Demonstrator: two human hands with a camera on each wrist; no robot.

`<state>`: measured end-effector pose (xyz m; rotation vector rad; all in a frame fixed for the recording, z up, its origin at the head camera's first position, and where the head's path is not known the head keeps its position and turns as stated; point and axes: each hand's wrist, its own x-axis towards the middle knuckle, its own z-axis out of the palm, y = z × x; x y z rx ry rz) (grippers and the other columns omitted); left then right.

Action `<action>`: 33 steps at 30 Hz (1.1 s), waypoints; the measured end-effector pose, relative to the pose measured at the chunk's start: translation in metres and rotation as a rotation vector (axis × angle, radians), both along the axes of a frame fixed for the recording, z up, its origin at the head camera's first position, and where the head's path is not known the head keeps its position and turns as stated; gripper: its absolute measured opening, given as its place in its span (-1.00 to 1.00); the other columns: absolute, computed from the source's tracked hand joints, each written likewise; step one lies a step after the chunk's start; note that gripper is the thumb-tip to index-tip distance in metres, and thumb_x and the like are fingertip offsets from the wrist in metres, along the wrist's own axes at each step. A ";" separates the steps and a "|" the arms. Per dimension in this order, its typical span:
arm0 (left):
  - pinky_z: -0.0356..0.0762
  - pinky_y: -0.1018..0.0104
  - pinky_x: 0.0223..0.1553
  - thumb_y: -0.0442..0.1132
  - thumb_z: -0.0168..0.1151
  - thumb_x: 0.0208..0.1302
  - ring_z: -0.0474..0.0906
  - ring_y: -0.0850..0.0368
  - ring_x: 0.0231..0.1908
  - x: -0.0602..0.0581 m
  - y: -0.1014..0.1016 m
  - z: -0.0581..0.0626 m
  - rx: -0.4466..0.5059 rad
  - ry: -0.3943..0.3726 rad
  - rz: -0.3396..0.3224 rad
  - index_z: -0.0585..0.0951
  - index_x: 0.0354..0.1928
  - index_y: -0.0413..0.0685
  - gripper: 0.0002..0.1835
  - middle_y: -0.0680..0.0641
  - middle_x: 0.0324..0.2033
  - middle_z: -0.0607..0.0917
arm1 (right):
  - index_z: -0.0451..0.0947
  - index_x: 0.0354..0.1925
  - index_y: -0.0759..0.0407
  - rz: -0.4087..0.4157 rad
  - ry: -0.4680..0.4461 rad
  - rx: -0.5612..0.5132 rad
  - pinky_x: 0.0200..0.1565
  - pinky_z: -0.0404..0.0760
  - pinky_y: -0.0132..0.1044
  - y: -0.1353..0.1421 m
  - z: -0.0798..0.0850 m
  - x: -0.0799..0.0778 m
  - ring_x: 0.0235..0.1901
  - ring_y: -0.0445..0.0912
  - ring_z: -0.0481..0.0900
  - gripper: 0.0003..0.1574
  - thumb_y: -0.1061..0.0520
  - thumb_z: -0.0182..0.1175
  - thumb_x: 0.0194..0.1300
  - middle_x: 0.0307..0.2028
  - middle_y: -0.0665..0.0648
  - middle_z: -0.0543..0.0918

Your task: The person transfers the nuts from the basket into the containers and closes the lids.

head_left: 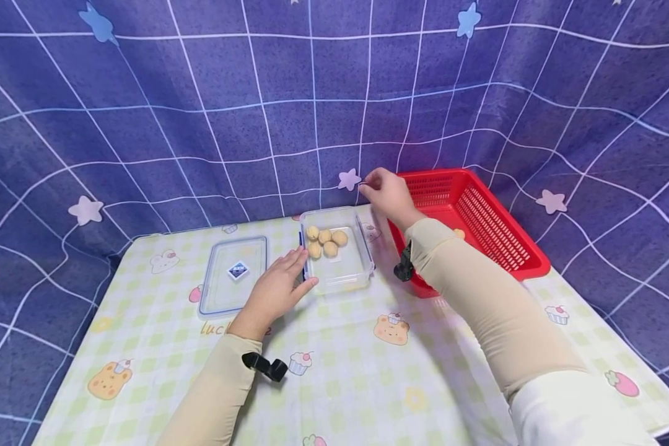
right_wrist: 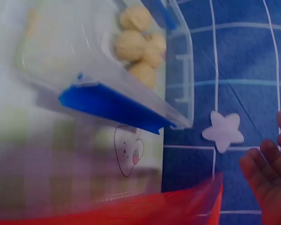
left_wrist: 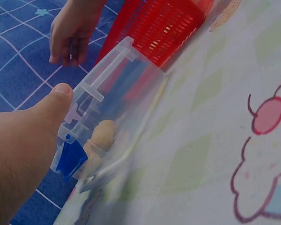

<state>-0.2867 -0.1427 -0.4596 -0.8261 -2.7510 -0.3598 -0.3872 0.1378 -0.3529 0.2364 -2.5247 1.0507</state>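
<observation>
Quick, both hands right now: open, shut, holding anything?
Left hand: open, resting against the clear container, holding nothing.
Right hand: raised by the red basket, fingers loosely curled, nothing visible in it.

— Where is the left hand (head_left: 279, 286)?

— Low and forward, palm down, fingers straight and together, thumb (left_wrist: 56, 101) stretched out to the side. Its forearm in a beige sleeve runs back toward the body.

— And the right hand (head_left: 387, 193)?

— Raised and reaching further out, arm nearly straight, wrist bent. Its fingers (right_wrist: 271, 161) hang loosely curled; its grip holds nothing.
</observation>
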 end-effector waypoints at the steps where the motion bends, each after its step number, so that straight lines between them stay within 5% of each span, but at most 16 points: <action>1: -0.09 0.15 0.34 0.32 -0.21 0.28 0.01 0.02 0.34 0.000 0.000 0.000 -0.001 0.003 -0.001 0.17 0.36 -0.16 -0.18 -0.11 0.34 0.18 | 0.52 -0.20 0.20 0.007 0.000 -0.024 -0.18 0.50 -0.26 0.004 0.001 -0.001 -0.30 -0.10 0.54 -0.68 0.03 0.26 0.15 -0.32 0.09 0.64; 9: -0.06 0.12 0.34 0.32 -0.20 0.28 0.06 -0.04 0.32 -0.001 -0.002 -0.001 0.002 0.005 -0.001 0.17 0.36 -0.18 -0.17 -0.12 0.34 0.18 | 0.50 -0.13 0.26 -0.003 -0.039 -0.108 -0.17 0.48 -0.23 0.036 0.005 -0.004 -0.26 -0.06 0.50 -0.65 0.10 0.25 0.15 -0.28 0.14 0.61; 33: -0.09 0.15 0.34 0.32 -0.22 0.29 0.05 -0.03 0.33 0.003 -0.001 0.003 0.000 -0.006 -0.002 0.16 0.36 -0.17 -0.18 -0.11 0.35 0.16 | 0.42 0.03 0.28 -0.074 -0.251 0.016 -0.02 0.44 -0.03 0.112 -0.032 -0.005 -0.11 0.11 0.48 -0.47 0.07 0.26 0.14 -0.12 0.30 0.55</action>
